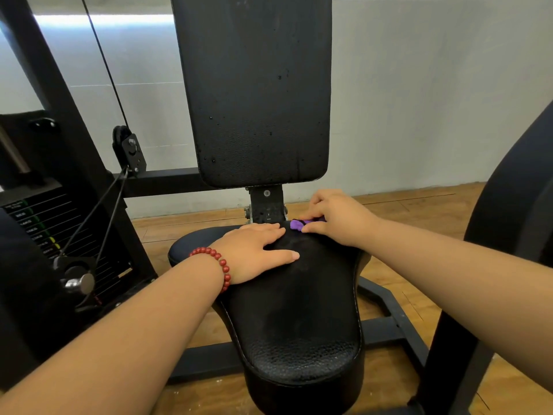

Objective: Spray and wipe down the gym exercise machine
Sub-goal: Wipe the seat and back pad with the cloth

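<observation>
With left hand (pixel 254 253) flat, fingers straight, braces on seat (pixel 299 324); with right hand (pixel 338 217) pinches purple cloth (pixel 296 224) at seat's far end. Looks midway: leaves backrest (pixel 257 85), dotted with droplets, likely sprayed but unwiped.

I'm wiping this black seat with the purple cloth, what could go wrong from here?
The fingers of the right hand work the small purple cloth right beside the bolted metal seat post; they may scrape there.
Droplets dot the tall black padded backrest; unwiped, they may run onto the black padded seat.
The left hand lies flat on that seat, so its patch may get missed.
</observation>
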`<state>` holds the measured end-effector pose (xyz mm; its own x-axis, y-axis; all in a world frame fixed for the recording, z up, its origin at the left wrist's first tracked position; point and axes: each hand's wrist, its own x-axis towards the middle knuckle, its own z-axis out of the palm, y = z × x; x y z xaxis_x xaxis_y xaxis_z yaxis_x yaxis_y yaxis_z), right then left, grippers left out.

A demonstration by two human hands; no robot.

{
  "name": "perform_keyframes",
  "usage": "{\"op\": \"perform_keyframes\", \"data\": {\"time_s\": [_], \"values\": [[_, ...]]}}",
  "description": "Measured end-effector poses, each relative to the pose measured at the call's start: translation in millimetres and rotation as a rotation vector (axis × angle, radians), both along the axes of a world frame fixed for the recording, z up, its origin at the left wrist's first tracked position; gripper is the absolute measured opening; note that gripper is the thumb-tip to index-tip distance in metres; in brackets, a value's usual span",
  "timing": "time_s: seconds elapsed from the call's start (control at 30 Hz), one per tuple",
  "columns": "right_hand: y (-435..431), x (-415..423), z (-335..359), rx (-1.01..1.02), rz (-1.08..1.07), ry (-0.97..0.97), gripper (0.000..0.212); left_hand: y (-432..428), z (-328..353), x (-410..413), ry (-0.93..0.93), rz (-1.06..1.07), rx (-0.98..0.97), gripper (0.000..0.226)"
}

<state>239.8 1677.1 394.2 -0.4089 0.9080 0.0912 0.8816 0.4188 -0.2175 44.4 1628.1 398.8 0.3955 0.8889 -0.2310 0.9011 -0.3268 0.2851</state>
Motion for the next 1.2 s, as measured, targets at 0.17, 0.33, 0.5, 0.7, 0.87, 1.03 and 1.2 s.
{"op": "perform_keyframes", "data": {"time_s": [0.17,0.33,0.5,0.7,0.87,1.03,1.2], "values": [[-1.2,-3.4,2.5,-0.002,0.022,-0.194,0.038,0.7,-0.4,-0.1,0.002,-0.003,0.002,0.07],[4.0,-17.1,4.6,-0.04,-0.052,-0.242,0.03,1.7,-1.1,0.2,-0.006,0.007,0.0,0.071],[-27.0,-9.8,6.8,-0.053,0.047,-0.074,0.025,1.5,-3.2,-1.5,-0.044,0.003,0.011,0.064],[-26.3,-5.9,9.1,-0.131,0.021,0.11,0.028,2.9,-5.1,-4.2,-0.144,0.033,0.013,0.048],[-31.6,-11.9,6.9,-0.146,-0.024,0.173,0.025,-2.8,-3.6,-4.5,-0.203,0.064,0.036,0.046],[-62.7,-3.4,11.5,-0.15,0.075,0.181,0.024,-9.3,-2.2,-7.0,-0.239,0.083,0.117,0.042],[-40.5,-17.8,10.5,-0.158,-0.115,0.176,0.024,-23.1,-0.2,-13.5,-0.274,0.064,0.135,0.042]]}}
